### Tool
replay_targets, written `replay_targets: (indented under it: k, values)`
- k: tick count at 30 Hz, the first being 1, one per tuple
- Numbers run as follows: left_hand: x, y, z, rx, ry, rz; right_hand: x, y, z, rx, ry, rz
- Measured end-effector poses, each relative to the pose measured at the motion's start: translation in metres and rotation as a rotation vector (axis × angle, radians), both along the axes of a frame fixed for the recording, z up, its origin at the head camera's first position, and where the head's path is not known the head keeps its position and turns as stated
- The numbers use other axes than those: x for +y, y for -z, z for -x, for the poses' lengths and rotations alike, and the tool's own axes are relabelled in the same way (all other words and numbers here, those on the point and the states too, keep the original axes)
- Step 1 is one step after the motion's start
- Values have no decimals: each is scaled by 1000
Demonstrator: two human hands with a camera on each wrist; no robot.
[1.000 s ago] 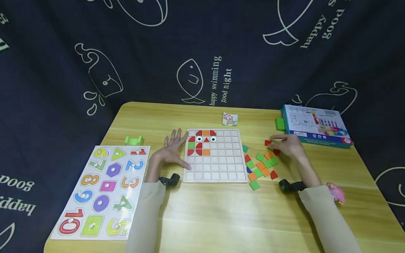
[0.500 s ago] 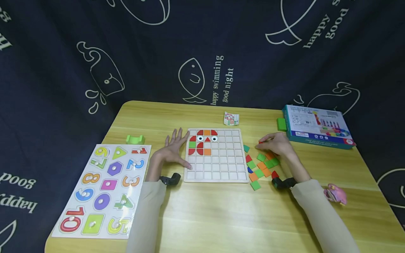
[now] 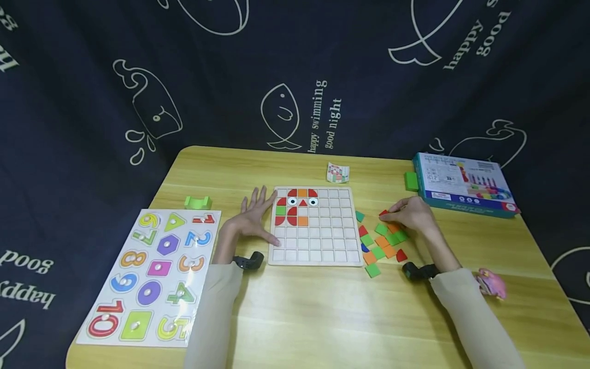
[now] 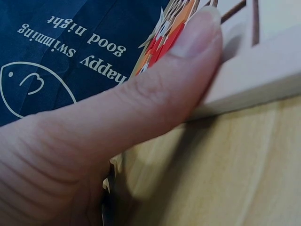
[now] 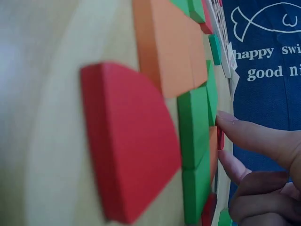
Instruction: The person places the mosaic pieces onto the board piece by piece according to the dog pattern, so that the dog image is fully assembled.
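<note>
The white grid board (image 3: 322, 259) carries red, orange and green pieces and two eye pieces in its upper left cells. My left hand (image 3: 249, 223) is spread at its left side, and the thumb (image 4: 188, 61) rests on the board's rim in the left wrist view. To the right of the board, my right hand (image 3: 412, 214) pinches a red piece (image 3: 383, 212) between thumb and finger, low over the table. Loose square tiles (image 3: 381, 242), orange and green, lie below that hand. A red quarter-round piece (image 5: 136, 146) looms close in the right wrist view.
A number puzzle board (image 3: 152, 277) lies at the left, with a green block (image 3: 198, 203) behind it. At the back are a small patterned card (image 3: 338, 173), another green block (image 3: 411, 181) and a printed box (image 3: 465, 184). A pink toy (image 3: 491, 283) sits beside the right forearm.
My right hand went left toward the board with a red piece, then shifted slightly back right and down. The left hand stays at the board's edge.
</note>
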State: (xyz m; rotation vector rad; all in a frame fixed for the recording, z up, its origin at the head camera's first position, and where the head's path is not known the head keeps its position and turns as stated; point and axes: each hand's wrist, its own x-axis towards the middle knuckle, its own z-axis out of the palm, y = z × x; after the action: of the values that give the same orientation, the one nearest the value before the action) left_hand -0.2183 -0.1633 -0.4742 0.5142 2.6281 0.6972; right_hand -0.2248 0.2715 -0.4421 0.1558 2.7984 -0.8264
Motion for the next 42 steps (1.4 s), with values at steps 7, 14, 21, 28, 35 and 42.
replay_targets:
  k: [7, 14, 21, 28, 35, 42]
  values:
    - [-1, -3, 0, -2, -5, -29, -6, 1, 8, -38, -8, 137]
    - [-1, -1, 0, 1, 2, -15, -11, 11, 15, -81, 69, 234]
    - [0, -2, -1, 0, -9, -17, -12, 11, 18, -80, 65, 201]
    - [-1, -2, -1, -2, -13, -9, -10, 9, 17, -75, 13, 202]
    - [-1, -4, -1, -1, -14, -13, -19, 7, 19, -15, -63, 193]
    - [0, -1, -1, -10, -16, -17, -68, -4, 27, -28, -89, 339]
